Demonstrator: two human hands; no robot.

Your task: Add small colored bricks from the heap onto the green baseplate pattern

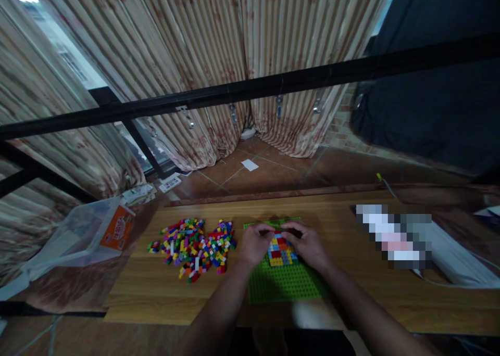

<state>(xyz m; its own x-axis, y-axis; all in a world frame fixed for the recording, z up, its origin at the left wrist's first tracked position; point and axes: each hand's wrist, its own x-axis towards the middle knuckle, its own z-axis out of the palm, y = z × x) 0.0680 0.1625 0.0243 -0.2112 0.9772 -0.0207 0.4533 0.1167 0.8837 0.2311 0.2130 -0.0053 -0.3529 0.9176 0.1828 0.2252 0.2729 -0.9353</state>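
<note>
A green studded baseplate (285, 285) lies on the wooden table, with a patch of toy bricks (283, 254) in red, yellow, blue, grey and orange on its upper part. My left hand (255, 244) is at the left upper edge of this patch, thumb and fingers closed in a pinch. From the other side my right hand (308, 244) reaches the same upper edge, its fingers also bent together. The fingertips of both hands nearly meet over the top row of bricks. Whatever they pinch there is too small and too hidden to make out.
Left of the baseplate spreads a loose pile of small coloured bricks (187, 244). A clear plastic box (86, 231) with an orange label stands beyond the table's left end. On the right lie a blurred-out object (386, 236) and a white box-like thing with a cable (449, 252).
</note>
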